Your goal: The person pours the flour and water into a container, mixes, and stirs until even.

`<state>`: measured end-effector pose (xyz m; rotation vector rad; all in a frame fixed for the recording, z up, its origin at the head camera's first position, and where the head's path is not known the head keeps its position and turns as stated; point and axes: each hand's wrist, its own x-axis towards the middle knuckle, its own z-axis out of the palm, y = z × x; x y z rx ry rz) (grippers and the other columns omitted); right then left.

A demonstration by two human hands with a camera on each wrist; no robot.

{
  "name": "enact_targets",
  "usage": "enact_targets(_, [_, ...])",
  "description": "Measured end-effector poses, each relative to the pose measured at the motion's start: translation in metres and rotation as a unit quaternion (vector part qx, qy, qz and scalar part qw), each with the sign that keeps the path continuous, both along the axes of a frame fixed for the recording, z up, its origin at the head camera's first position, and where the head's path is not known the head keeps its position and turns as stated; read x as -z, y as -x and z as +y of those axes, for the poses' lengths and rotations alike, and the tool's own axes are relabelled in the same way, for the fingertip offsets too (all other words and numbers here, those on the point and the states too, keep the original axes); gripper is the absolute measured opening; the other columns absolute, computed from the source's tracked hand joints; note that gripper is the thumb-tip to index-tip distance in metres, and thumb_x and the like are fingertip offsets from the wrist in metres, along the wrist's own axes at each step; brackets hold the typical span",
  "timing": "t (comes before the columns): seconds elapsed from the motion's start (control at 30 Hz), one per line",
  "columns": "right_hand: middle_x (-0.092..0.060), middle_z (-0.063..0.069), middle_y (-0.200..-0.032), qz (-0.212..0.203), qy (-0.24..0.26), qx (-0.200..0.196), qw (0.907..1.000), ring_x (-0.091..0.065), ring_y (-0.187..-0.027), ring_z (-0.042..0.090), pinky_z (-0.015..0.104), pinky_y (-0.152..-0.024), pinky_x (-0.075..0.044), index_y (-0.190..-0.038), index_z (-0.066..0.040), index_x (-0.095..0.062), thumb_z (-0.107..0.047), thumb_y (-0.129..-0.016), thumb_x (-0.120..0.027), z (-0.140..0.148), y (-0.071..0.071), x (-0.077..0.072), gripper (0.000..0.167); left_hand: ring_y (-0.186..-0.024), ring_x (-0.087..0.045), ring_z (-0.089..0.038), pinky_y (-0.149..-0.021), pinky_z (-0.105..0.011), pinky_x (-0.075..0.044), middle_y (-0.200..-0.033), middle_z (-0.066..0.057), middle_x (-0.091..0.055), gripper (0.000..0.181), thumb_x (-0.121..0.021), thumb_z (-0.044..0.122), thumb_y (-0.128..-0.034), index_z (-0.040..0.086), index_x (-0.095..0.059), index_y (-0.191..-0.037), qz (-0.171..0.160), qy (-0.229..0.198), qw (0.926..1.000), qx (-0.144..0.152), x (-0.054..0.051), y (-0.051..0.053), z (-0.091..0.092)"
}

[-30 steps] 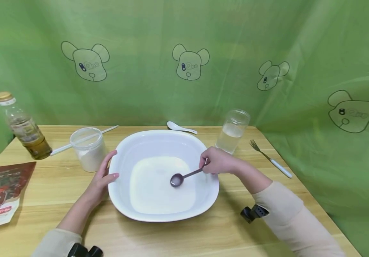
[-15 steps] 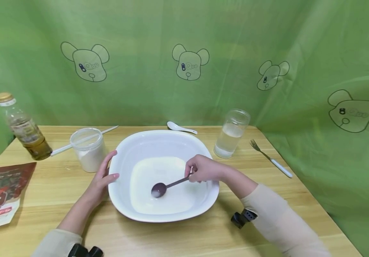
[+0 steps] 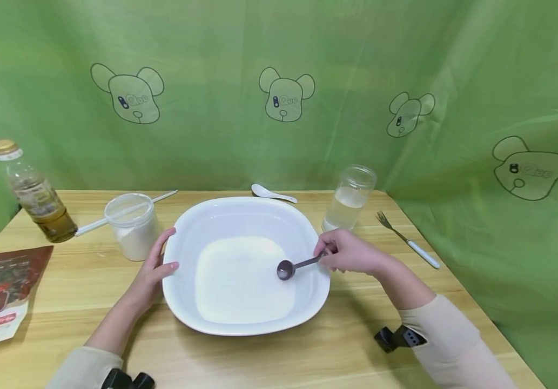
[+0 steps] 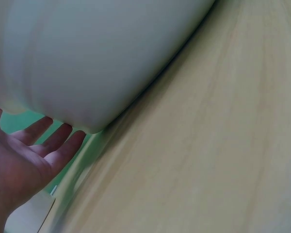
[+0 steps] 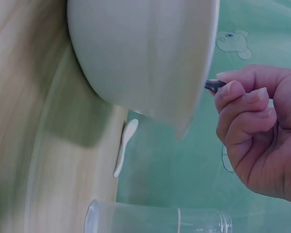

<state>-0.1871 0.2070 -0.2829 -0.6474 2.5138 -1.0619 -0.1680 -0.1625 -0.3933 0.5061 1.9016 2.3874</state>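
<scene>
In the head view a large white basin [image 3: 240, 213] sits mid-table, its floor pale cream; I cannot tell what covers it. My left hand [image 3: 151, 273] holds its left side, thumb over the rim; the left wrist view shows the other fingers against the outer wall [image 4: 87, 58]. Over the basin's right side, my right hand [image 3: 351, 251] pinches the handle of a dark measuring spoon [image 3: 286, 270]. Something whitish shows in its round bowl. From the right wrist, the hand [image 5: 262, 126] has curled fingers and only the handle's end [image 5: 214, 86] is visible; the basin hides the rest.
A jar of white powder [image 3: 135, 237] with a white stick across it stands left, near an oil bottle [image 3: 40, 202] and a red-brown packet [image 3: 1, 292]. Behind lies a white spoon [image 3: 274, 193]. A glass of cloudy liquid [image 3: 349, 200] and a fork [image 3: 410, 240] are right.
The right hand moved the measuring spoon left and down over the basin floor, then back to the right, closer to the rim. The left hand and basin stayed in place.
</scene>
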Motion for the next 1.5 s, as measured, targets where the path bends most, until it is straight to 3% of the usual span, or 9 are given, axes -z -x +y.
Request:
enact_targets(0.2, [-0.048,0.007,-0.058,0.001,0.018,0.026,0.9995,-0.043,-0.046,0.014,0.019,-0.037,-0.035,-0.087,0.005,-0.057,0.006,-0.074,-0.053,0.004,0.001,-0.006,0.014,-0.089,-0.055,-0.021,-0.065,-0.039,-0.051,-0.117,-0.022,-0.035,0.06,-0.041,0.003,-0.0807,0.021,-0.019,-0.134,-0.001,0.002,1.0,-0.002,0.0,-0.001,0.0])
enact_targets(0.33, [-0.049,0.01,-0.061,-0.023,0.069,0.041,0.9965,-0.042,-0.046,0.013,0.018,-0.037,-0.034,-0.091,0.007,-0.055,0.003,-0.078,-0.053,0.007,0.003,-0.006,0.014,-0.088,-0.055,-0.02,-0.065,-0.038,-0.051,-0.115,-0.019,-0.037,0.06,-0.041,0.002,-0.081,0.022,-0.019,-0.134,-0.001,-0.001,1.0,-0.003,0.001,-0.001,0.0])
enact_targets(0.57, [-0.05,0.009,-0.063,-0.07,0.18,0.069,0.9788,-0.043,-0.049,0.011,0.018,-0.04,-0.036,-0.096,0.011,-0.05,0.003,-0.079,-0.053,0.016,0.008,-0.003,0.019,-0.086,-0.056,-0.02,-0.063,-0.039,-0.051,-0.112,-0.016,-0.041,0.06,-0.041,0.002,-0.0811,0.02,-0.019,-0.134,0.003,-0.004,1.0,-0.001,0.001,-0.001,-0.001])
enact_targets(0.7, [-0.052,0.006,-0.065,-0.074,0.238,0.054,0.9668,-0.044,-0.051,0.01,0.017,-0.041,-0.036,-0.096,0.007,-0.051,0.003,-0.08,-0.051,0.024,0.009,-0.004,0.016,-0.085,-0.056,-0.02,-0.063,-0.039,-0.051,-0.111,-0.014,-0.042,0.061,-0.042,0.002,-0.0805,0.02,-0.019,-0.134,0.003,-0.003,1.0,-0.002,0.001,-0.001,-0.002])
enact_targets(0.8, [-0.052,0.004,-0.065,-0.079,0.294,0.025,0.9524,-0.043,-0.051,0.007,0.014,-0.041,-0.034,-0.094,0.002,-0.054,0.005,-0.082,-0.048,0.033,0.01,-0.004,0.014,-0.086,-0.056,-0.019,-0.064,-0.039,-0.051,-0.111,-0.012,-0.043,0.061,-0.042,0.002,-0.0803,0.02,-0.019,-0.134,0.002,-0.003,1.0,-0.004,0.001,-0.001,-0.002])
enact_targets(0.93, [-0.054,0.002,-0.066,-0.093,0.366,-0.014,0.9257,-0.044,-0.051,0.004,0.011,-0.041,-0.033,-0.095,-0.003,-0.058,0.009,-0.083,-0.042,0.05,0.011,-0.004,0.023,-0.087,-0.055,-0.019,-0.065,-0.038,-0.051,-0.113,-0.015,-0.04,0.061,-0.041,0.002,-0.0806,0.02,-0.018,-0.134,0.002,-0.003,1.0,-0.004,0.0,0.0,-0.003])
enact_targets(1.2, [-0.057,0.008,-0.076,-0.121,0.495,-0.069,0.8575,-0.051,-0.059,0.008,0.014,-0.047,-0.042,-0.104,0.005,-0.053,0.016,-0.085,-0.025,0.091,0.005,0.002,0.035,-0.089,-0.055,-0.023,-0.065,-0.038,-0.051,-0.115,-0.022,-0.036,0.061,-0.041,0.002,-0.0811,0.02,-0.018,-0.135,0.003,0.0,1.0,-0.001,-0.001,0.001,-0.002])
enact_targets(1.3, [-0.057,0.011,-0.077,-0.129,0.519,-0.077,0.8417,-0.052,-0.06,0.01,0.015,-0.049,-0.043,-0.105,0.007,-0.051,0.017,-0.085,-0.021,0.107,0.001,0.007,0.037,-0.089,-0.055,-0.023,-0.064,-0.038,-0.051,-0.115,-0.02,-0.037,0.061,-0.041,0.002,-0.0811,0.02,-0.018,-0.135,0.003,0.0,1.0,0.0,0.0,0.001,-0.001])
enact_targets(1.5, [-0.058,0.013,-0.079,-0.153,0.54,-0.051,0.8261,-0.053,-0.062,0.013,0.017,-0.05,-0.045,-0.106,0.007,-0.05,0.016,-0.086,-0.017,0.136,-0.005,0.026,0.039,-0.09,-0.055,-0.021,-0.066,-0.039,-0.051,-0.116,-0.019,-0.036,0.061,-0.041,0.002,-0.0808,0.02,-0.018,-0.134,0.0,-0.005,1.0,0.005,0.001,0.0,-0.001])
